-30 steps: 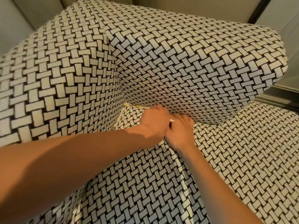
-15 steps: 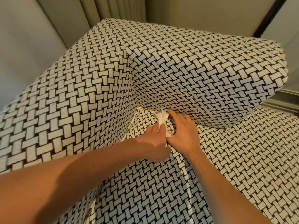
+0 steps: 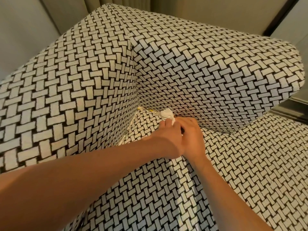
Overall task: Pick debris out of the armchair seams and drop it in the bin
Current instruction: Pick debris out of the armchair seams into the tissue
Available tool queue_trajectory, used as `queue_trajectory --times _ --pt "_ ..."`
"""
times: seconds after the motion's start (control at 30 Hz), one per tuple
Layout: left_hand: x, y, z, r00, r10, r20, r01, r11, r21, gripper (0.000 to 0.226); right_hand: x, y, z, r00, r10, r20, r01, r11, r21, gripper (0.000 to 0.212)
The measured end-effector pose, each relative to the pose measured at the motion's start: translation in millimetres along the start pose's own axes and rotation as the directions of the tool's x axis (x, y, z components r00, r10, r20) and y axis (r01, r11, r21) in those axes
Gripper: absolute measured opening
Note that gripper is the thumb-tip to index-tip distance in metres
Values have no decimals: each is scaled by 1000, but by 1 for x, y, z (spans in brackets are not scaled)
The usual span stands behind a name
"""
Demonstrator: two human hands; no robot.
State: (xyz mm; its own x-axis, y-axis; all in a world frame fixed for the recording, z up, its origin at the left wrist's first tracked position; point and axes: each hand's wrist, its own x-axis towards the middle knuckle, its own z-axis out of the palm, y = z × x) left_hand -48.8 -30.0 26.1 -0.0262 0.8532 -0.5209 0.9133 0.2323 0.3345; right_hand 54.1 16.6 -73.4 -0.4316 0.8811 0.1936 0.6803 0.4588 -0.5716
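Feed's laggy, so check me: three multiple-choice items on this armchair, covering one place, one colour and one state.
1. The tissue wad sits: A) at the seat-backrest seam B) on the armrest top C) on the floor.
2. The scraps deeper in that seam are: A) red B) yellow C) blue.
3. The wad is: A) lying free B) binned C) held where left grip and right grip meet.
A: it pokes up from the crease. B: yellow flecks show near the corner. C: its lower end vanishes between both grips.

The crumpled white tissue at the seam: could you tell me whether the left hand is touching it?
Touching. In the head view the left hand pinches the tail of the crumpled white tissue, with no gap.
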Motion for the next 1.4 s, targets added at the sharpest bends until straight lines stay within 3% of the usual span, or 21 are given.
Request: queue_trajectory --times 0.27,0.33,0.4,0.5,0.57,0.73,0.83,1.03,1.13,1.2,1.23,1.3,1.4 --pt "7 14 18 981 -109 -158 53 945 -322 45 -5 1 -9 1000 25 -1 -25 982 188 30" --pt "12 14 13 971 -210 -112 112 819 -563 37 -7 -1 -9 999 36 -13 -32 982 187 33" --pt "12 10 0 948 -316 -35 169 597 -784 28 -9 -5 -10 997 80 -24 -73 974 216 34" --pt "6 1 -13 906 -415 80 244 358 -901 33 -12 -11 -11 993 96 -64 -77 963 258 23" --pt "5 -2 -12 892 -438 107 256 297 -920 45 -14 -14 -13 996 71 -55 -53 960 276 18" --pt "9 -4 -10 839 -527 136 286 215 -934 52 -15 -20 -19 990 137 22 -135 908 397 20" --pt "6 -3 -12 837 -519 171 326 222 -919 58 -17 -25 -21 980 195 42 -194 882 431 23" --pt "5 -3 -12 857 -456 239 333 139 -932 55 -24 -38 -18 987 157 -33 -124 877 464 35" --pt "8 -6 -12 856 -481 192 314 187 -931 36 -23 -49 -20 965 258 -44 -171 749 640 34" --pt "9 -6 -11 841 -500 208 322 152 -934 35 -18 -54 -25 932 361 -19 -222 613 758 27" --pt "10 -7 -12 829 -513 223 327 120 -937 34 -15 -52 -25 920 392 -14 -244 600 762 26" --pt "11 -7 -13 802 -547 240 336 80 -938 27 -7 -42 -20 919 394 -25 -276 686 673 27" --pt "17 -9 -15 782 -593 193 278 54 -959 25 3 -29 -9 955 298 -16 -273 896 351 29"
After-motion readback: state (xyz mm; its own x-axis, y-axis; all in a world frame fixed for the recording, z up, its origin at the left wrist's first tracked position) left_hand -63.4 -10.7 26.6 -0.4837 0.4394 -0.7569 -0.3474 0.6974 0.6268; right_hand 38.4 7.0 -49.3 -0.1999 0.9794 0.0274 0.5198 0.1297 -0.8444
